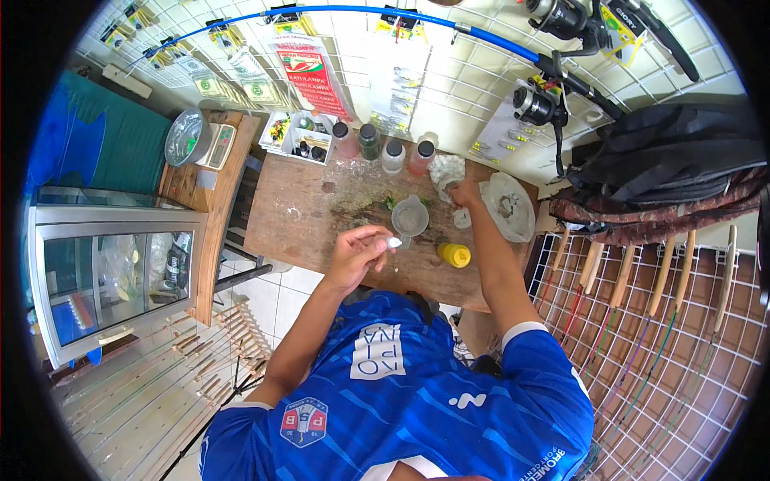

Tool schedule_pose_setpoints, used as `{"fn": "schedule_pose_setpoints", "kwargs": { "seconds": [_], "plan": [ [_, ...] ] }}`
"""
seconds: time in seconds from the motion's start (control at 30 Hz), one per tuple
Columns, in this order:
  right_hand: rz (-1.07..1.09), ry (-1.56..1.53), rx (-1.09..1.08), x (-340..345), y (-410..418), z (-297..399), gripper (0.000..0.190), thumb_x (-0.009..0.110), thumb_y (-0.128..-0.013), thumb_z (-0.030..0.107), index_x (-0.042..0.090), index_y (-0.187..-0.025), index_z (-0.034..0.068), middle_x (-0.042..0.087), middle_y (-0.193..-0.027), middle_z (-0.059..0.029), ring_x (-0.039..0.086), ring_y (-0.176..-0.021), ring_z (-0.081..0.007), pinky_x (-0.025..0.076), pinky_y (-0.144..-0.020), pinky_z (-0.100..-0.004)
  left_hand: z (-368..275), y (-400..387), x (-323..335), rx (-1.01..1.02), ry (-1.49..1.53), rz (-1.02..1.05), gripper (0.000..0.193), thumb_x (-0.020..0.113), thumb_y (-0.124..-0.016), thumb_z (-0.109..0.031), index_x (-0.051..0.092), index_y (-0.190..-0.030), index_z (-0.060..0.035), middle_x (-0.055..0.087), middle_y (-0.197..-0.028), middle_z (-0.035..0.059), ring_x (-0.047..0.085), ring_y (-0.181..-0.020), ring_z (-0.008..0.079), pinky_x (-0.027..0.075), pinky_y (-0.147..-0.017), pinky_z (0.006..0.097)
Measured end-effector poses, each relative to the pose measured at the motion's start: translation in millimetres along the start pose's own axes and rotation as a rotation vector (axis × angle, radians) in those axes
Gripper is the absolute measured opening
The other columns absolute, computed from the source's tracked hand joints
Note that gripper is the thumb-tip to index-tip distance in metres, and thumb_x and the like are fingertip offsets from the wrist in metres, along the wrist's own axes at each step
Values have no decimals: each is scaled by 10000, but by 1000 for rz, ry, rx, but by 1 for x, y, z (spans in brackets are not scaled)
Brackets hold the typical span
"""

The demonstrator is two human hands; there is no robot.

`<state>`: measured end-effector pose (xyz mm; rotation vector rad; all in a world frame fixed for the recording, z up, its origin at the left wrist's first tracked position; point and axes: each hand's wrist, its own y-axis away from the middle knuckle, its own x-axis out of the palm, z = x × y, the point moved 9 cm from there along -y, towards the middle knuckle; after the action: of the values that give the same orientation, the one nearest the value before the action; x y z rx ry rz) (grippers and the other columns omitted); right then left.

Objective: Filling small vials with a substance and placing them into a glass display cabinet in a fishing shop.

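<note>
My left hand (360, 255) is shut on a small white dropper bottle (394, 242), held above the wooden table's near part. Just beyond it stands a translucent plastic measuring cup (410, 216), with bits of green leaf beside it. My right hand (464, 192) reaches to the back right and touches a pile of white fluffy material (446, 169); its fingertips are partly hidden, so its grip cannot be told. A small white round thing (462, 218) lies below that hand. Nearer to me is a yellow plastic container (455, 255). To the right of the right hand sits an open translucent plastic bag (508, 206).
Several dark-capped bottles (394, 157) and a white divided organizer (298, 135) line the back of the table (289, 204). A scale (218, 146) and a bowl (187, 137) stand on the left shelf. Fishing reels (535, 107) and a blue rod (385, 10) hang on the wall grid.
</note>
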<state>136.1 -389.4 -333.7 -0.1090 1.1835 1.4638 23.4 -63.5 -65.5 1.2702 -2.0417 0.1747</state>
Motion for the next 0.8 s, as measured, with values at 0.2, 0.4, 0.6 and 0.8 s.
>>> {"fn": "schedule_pose_setpoints", "kwargs": {
  "seconds": [0.2, 0.4, 0.6, 0.8],
  "plan": [
    [-93, 35, 136, 8, -4, 6, 294, 676, -882, 240, 763, -891, -40, 759, -792, -193, 749, -660, -278, 613, -692, -398, -10, -1, -17, 32, 8, -85, 241, 715, -979, -115, 680, -1168, 30, 737, -925, 128, 597, -619, 135, 473, -547, 255],
    [-275, 105, 80, 5, 7, 28, 315, 722, -839, 272, 789, -1073, 72, 736, -1124, -234, 705, -1083, -395, 554, -964, -468, -21, 2, -27, 64, -60, -134, 249, 728, -969, -132, 685, -1151, 34, 730, -924, 143, 594, -615, 136, 467, -537, 258],
    [-325, 102, 66, 7, -17, 1, 278, 738, -806, 237, 799, -1003, 50, 748, -1047, -238, 726, -1010, -394, 568, -935, -459, -21, -7, -19, 35, -98, -114, 257, 729, -968, -136, 683, -1156, 34, 725, -922, 151, 596, -615, 135, 468, -531, 258],
    [-312, 148, -75, 2, -8, 11, 240, 735, -792, 222, 794, -887, 10, 763, -904, -215, 756, -895, -360, 586, -879, -439, -19, -12, -15, 52, -91, -80, 233, 718, -973, -112, 684, -1154, 32, 732, -930, 143, 600, -617, 126, 473, -537, 255]
  ]
}}
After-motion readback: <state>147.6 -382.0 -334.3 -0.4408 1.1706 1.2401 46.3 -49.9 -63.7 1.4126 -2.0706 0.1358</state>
